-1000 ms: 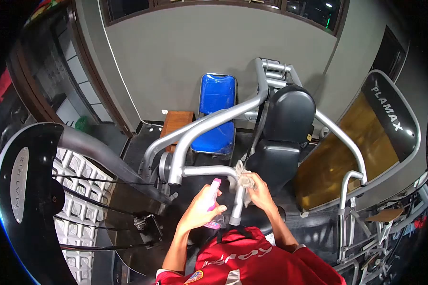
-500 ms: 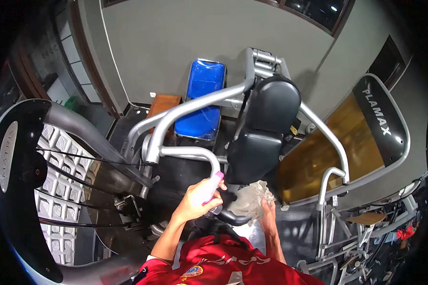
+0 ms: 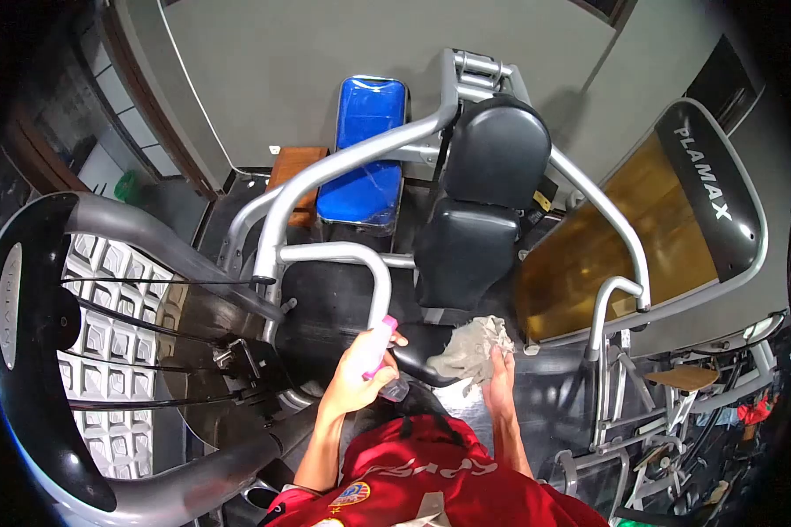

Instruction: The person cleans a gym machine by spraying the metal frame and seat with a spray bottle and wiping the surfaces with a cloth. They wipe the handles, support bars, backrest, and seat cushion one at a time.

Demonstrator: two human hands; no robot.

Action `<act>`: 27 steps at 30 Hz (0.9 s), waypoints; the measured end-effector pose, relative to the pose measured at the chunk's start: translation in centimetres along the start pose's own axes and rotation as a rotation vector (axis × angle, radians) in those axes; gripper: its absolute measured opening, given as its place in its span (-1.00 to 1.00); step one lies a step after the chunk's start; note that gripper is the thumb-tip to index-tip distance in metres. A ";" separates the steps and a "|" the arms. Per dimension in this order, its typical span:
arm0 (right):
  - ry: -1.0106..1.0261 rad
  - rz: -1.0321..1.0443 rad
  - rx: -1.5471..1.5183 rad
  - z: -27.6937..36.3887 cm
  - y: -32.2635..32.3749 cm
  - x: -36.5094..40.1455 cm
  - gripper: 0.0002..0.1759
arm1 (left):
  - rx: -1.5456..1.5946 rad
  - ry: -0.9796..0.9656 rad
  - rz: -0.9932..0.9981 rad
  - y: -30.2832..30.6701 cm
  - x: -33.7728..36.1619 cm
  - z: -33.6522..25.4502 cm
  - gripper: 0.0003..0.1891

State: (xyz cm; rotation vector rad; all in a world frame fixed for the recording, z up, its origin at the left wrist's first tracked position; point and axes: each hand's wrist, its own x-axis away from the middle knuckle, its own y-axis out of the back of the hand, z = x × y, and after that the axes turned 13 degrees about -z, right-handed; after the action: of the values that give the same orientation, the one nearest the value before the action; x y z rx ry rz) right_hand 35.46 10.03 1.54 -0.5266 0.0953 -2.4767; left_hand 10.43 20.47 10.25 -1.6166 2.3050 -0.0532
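Note:
My left hand point(image 3: 350, 379) is wrapped round a spray bottle point(image 3: 378, 348) with a pink and white top; part of its clear body shows below the fingers. The bottle overlaps the silver handle bar point(image 3: 381, 290) of a chest-press machine in this view. A crumpled grey cloth point(image 3: 471, 353) is gripped in my right hand point(image 3: 500, 383), bunched up and hanging over toward the left. The cloth overlaps the end of the black padded grip point(image 3: 422, 372). Beyond both hands stands the machine's black seat point(image 3: 468, 250) with its backrest point(image 3: 499, 149).
A weight machine marked MATRIX point(image 3: 9, 307) stands close on the left, its cables crossing toward me. On the right is the gold PLAMAX weight housing point(image 3: 606, 255). A blue chair point(image 3: 360, 195) and a wooden stool point(image 3: 295, 169) stand by the wall. More gym equipment point(image 3: 668, 457) fills the lower right.
The view has tipped downward a little, so the machine and chair sit higher in it. Both hands keep hold of the spray bottle and the cloth.

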 end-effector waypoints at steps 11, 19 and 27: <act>-0.185 0.045 -0.304 5.2 -0.8 -2.6 -0.47 | -0.054 0.034 -0.161 -3.5 0.1 2.6 -0.47; -0.204 0.148 -0.331 10.6 3.8 -7.6 -0.46 | -0.200 0.158 -0.312 -10.7 -3.6 4.6 -0.72; -0.137 0.250 -0.204 13.8 7.5 -16.7 -0.41 | -0.135 -0.037 -0.478 -19.1 -8.4 5.7 -0.77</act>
State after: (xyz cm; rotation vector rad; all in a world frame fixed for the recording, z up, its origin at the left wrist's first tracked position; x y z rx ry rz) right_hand 57.31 14.11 6.98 -0.7230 0.3401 -2.1926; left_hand 31.93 22.24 10.93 -2.1828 1.8810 0.0233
